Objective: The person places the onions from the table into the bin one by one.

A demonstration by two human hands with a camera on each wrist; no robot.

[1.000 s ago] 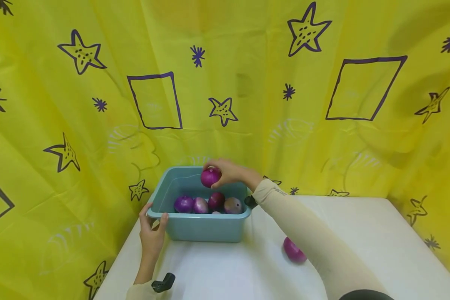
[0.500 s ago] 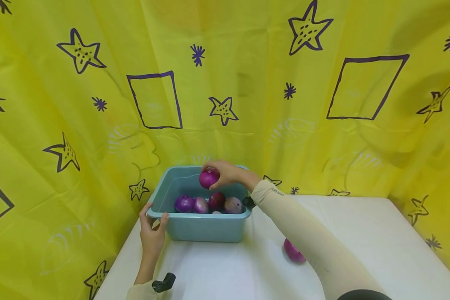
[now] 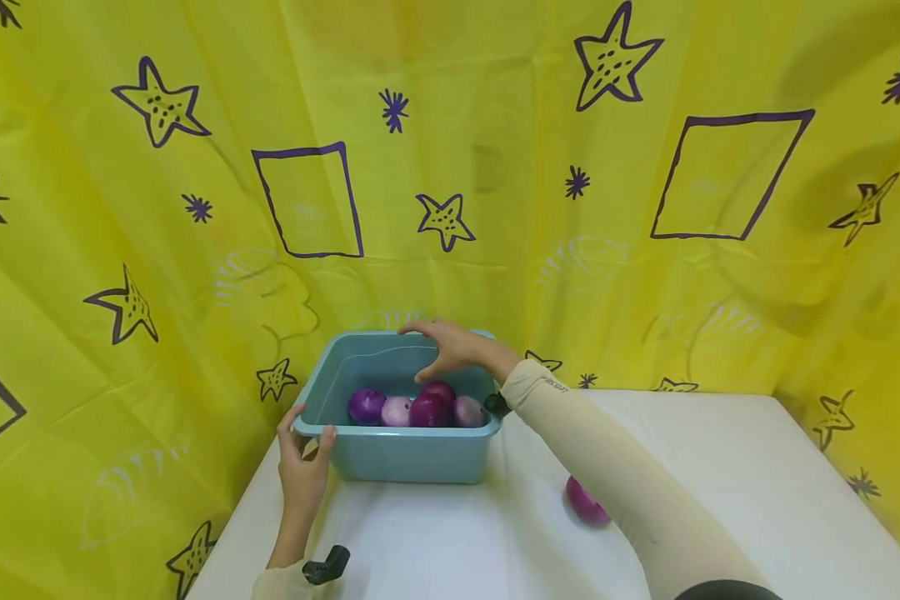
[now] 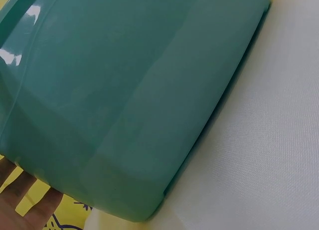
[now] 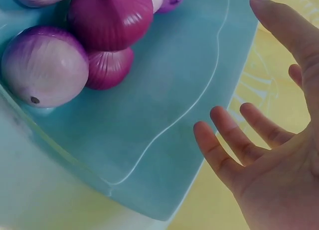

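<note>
A teal plastic basin [image 3: 412, 458] stands on the white table with several red onions inside. My left hand [image 3: 303, 479] grips its near left corner, thumb on the front rim and fingers round the left side. In the left wrist view, fingers [image 4: 42, 207] lie along the basin's side. Over the basin, my right hand [image 3: 457, 346] is spread with nothing in it. Below it a dark red onion [image 3: 429, 410] rests on the others. The right wrist view shows this glossy onion [image 5: 112, 23] beside a paler onion [image 5: 46, 68], with the open palm [image 5: 279, 175] to the right.
Another purple onion [image 3: 587, 502] lies on the white table [image 3: 705, 467], partly hidden behind my right forearm. A yellow curtain [image 3: 510, 208] with drawn stars and frames hangs behind and beside the table. Black straps sit on both wrists.
My right hand has let go of the onion it held above the basin. That onion has dropped onto the others, which shifted slightly. The left hand stays on the corner.
</note>
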